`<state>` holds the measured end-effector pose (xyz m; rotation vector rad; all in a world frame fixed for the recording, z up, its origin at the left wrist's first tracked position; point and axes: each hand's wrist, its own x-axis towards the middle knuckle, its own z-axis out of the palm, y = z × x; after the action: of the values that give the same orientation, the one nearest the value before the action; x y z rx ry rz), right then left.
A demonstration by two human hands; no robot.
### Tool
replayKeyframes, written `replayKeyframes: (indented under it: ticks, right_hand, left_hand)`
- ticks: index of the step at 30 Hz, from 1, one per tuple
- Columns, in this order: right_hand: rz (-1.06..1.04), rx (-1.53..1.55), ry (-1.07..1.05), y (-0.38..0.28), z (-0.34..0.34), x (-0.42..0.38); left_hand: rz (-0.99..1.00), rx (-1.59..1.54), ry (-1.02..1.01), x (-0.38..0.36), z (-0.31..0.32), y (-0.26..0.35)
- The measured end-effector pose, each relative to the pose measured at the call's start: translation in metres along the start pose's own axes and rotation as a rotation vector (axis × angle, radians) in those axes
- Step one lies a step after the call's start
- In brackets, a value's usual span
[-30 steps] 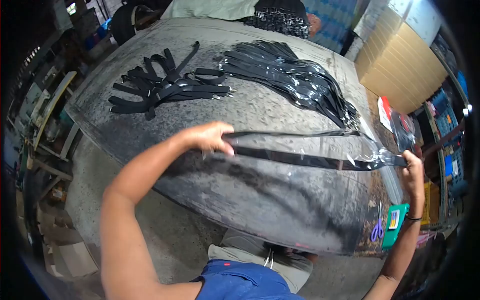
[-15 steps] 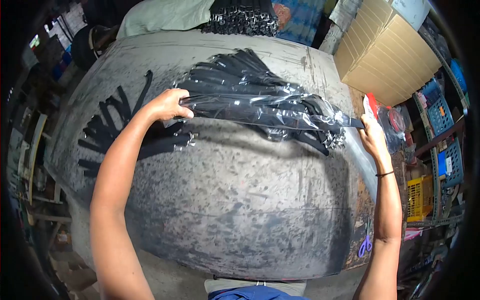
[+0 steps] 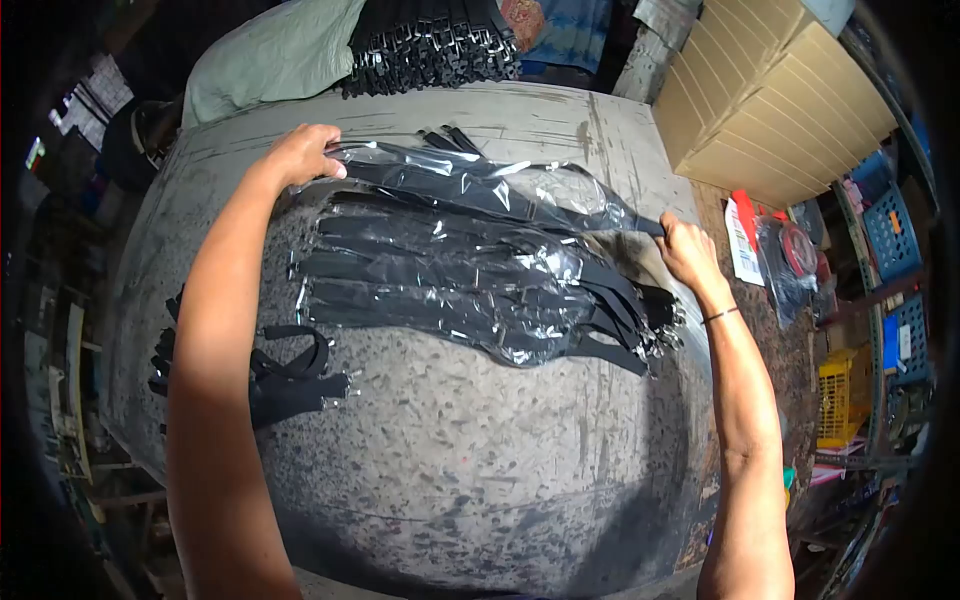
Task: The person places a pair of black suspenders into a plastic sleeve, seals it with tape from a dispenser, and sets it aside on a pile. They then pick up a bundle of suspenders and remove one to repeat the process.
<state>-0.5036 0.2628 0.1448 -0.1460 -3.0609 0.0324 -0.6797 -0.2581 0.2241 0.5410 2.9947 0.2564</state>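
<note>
Stretched between both hands is a bundle of black straps (image 3: 440, 187) in a clear plastic sleeve. My left hand (image 3: 305, 157) is closed on its left end. At the other end, my right hand (image 3: 688, 255) grips the strap ends where they leave the plastic. Just nearer to me, several similar plastic-wrapped strap bundles (image 3: 420, 305) lie side by side. Metal clips (image 3: 655, 345) show at their right ends. Partly behind my left forearm are more black straps (image 3: 290, 385) without visible wrapping.
The worn grey table (image 3: 480, 430) carries all of this. At its back hangs a pile of black straps (image 3: 430, 45) with metal clips beside a pale green cloth (image 3: 270, 65). Cardboard sheets (image 3: 785, 95) stand at the right, near a red roll (image 3: 797, 248) and a yellow basket (image 3: 842, 395).
Both hands have carried the held bundle away from me and to the left, over the far side of the wrapped bundles. The head view has shifted, and the purple scissors are mostly out of sight.
</note>
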Motion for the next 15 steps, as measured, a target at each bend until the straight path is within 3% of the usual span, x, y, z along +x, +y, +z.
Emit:
replayKeyframes:
  ticks: [5,9,10,15]
  right_hand:
    - [-0.024,0.005,-0.030,-0.012,0.033,0.016]
    - [-0.031,-0.019,-0.096,-0.014,0.058,0.016]
    - [-0.059,-0.006,-0.084,-0.012,0.064,0.015]
    - [-0.105,-0.030,-0.075,0.005,0.082,0.011]
  left_hand:
    - [-0.036,0.171,-0.074,0.060,-0.001,0.015]
    - [-0.001,0.387,-0.079,0.091,0.042,0.011]
    - [-0.092,0.457,-0.150,0.095,0.058,0.013]
    - [-0.060,0.359,-0.159,0.088,0.106,0.013]
